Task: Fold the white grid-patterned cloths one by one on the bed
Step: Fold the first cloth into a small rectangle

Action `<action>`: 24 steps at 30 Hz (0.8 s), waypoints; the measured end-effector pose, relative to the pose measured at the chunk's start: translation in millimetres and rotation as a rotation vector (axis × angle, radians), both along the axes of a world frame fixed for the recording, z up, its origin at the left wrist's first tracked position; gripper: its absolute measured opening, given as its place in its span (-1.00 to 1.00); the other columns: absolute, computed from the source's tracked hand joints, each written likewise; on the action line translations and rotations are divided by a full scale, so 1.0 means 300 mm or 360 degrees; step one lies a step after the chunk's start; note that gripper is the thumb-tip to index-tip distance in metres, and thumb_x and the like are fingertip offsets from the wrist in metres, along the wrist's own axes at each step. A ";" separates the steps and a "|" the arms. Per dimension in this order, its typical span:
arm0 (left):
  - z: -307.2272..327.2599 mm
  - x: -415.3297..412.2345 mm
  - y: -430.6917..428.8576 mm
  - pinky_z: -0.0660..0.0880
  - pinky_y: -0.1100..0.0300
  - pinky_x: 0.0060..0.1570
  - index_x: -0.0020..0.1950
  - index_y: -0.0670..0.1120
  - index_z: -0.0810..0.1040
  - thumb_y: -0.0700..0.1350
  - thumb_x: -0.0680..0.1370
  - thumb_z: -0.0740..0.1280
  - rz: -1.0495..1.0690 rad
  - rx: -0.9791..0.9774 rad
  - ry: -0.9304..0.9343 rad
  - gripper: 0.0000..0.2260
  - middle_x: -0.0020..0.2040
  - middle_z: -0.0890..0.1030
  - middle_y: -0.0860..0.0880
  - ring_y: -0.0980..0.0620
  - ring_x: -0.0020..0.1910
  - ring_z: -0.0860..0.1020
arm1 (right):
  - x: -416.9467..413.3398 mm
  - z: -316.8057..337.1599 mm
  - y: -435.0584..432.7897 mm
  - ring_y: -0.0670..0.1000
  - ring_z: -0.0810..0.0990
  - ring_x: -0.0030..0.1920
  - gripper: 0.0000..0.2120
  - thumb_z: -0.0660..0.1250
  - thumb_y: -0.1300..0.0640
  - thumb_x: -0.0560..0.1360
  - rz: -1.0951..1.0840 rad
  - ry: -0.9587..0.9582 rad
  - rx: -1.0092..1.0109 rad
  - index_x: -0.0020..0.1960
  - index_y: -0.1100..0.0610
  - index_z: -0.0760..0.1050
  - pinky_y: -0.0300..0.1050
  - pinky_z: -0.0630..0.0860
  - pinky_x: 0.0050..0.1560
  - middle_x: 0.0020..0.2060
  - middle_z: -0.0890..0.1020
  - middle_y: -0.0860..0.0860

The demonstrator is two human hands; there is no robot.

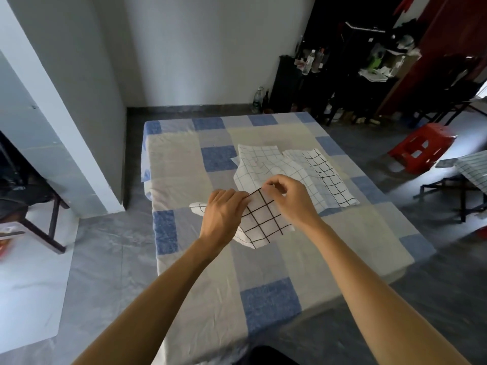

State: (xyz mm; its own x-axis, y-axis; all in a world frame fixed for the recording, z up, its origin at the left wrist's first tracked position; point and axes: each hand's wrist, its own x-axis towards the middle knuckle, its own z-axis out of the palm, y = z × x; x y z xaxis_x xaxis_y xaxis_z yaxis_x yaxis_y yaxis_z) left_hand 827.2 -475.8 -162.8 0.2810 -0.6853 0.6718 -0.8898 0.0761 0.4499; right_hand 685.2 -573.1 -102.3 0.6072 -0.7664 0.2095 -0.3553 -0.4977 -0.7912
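Grid-patterned cloth (263, 222) hangs over the middle of the bed (263, 275), its top edge pinched between my left hand (224, 210) and right hand (288, 196), so I'd square the corners before creasing.

White grid cloth (263, 222) lifted, draping; others (287, 167) crumpled on bed (184, 159).
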 end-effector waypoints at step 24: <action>-0.045 0.132 0.067 0.41 0.06 -0.04 -0.13 -0.16 0.60 -0.05 0.61 0.21 0.0069 0.0115 -0.0232 -0.73 -0.32 0.57 -0.05 -0.04 -0.38 0.45 | 0.077 -0.067 0.029 0.11 0.40 0.33 -0.84 0.23 0.07 0.58 0.0063 0.0583 -0.1015 -0.04 0.03 0.58 0.19 0.06 0.43 0.02 0.62 -0.04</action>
State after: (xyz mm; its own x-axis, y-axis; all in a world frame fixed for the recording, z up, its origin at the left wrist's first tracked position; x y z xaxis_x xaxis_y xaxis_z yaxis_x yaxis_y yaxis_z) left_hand 866.8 -455.6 -176.4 0.2148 -0.7225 0.6572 -0.9478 0.0082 0.3188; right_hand 708.2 -564.3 -122.5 0.7487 -0.5393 0.3855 -0.5135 -0.8396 -0.1774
